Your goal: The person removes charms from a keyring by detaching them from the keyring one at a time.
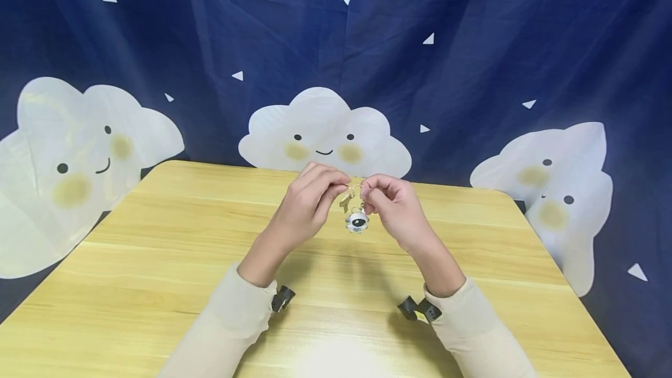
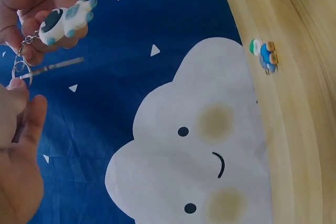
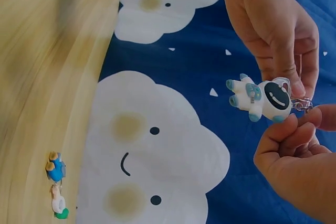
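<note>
Above the table, both hands hold a keychain with a white toy astronaut (image 1: pixel 357 222) hanging from it. My left hand (image 1: pixel 307 206) pinches the metal split ring (image 2: pixel 22 73) between thumb and fingers, and a key (image 1: pixel 345 202) dangles beside those fingertips. The ring's other side is pinched by my right hand (image 1: pixel 396 206), close to the short chain (image 3: pixel 302 104). Dark-visored and light blue at its limbs, the astronaut (image 3: pixel 268 98) shows more closely in the right wrist view. The fingers partly hide the ring.
Small coloured figures in blue, white and green (image 2: pixel 266 55) lie on the wooden table (image 1: pixel 157 238) in both wrist views; the head view does not show them. A dark blue curtain (image 1: pixel 294 28) with smiling clouds hangs behind the table's far edge.
</note>
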`<action>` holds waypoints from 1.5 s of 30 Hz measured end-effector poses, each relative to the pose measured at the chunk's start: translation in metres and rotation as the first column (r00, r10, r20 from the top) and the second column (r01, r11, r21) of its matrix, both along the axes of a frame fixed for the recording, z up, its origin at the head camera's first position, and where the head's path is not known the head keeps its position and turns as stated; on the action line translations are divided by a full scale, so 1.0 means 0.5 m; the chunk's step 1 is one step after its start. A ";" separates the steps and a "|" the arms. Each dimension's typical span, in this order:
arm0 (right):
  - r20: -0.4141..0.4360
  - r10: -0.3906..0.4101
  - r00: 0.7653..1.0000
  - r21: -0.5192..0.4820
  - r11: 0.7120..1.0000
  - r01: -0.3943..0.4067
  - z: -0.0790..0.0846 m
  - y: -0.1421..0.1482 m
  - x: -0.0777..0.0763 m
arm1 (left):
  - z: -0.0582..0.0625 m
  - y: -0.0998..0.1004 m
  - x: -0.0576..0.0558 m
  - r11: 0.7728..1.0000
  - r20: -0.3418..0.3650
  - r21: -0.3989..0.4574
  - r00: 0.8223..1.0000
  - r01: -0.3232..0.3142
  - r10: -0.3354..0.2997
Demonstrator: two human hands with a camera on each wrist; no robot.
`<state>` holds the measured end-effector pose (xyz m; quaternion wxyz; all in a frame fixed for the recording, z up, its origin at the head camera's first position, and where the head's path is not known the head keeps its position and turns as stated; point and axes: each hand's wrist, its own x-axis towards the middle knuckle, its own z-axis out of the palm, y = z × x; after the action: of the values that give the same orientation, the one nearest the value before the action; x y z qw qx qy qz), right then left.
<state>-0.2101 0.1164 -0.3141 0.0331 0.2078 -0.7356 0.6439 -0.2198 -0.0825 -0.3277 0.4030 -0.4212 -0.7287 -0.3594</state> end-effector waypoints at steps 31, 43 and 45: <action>0.156 0.082 0.984 -0.108 0.992 -0.066 -0.004 -0.003 -0.003 | -0.001 -0.004 0.005 0.954 -0.367 -0.176 0.915 -0.243 0.165; 0.196 0.061 0.979 -0.143 0.989 -0.033 -0.003 -0.002 -0.005 | -0.012 0.005 -0.004 0.986 -0.215 -0.113 0.972 -0.123 0.097; 0.179 0.025 0.984 -0.109 0.994 -0.005 -0.002 -0.001 -0.007 | -0.014 0.008 -0.005 0.998 -0.081 -0.040 0.996 -0.051 0.047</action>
<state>-0.2133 0.1159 -0.3153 -0.0271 0.1523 -0.6982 0.6990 -0.2222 -0.0788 -0.3346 0.4318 -0.4257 -0.7293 -0.3169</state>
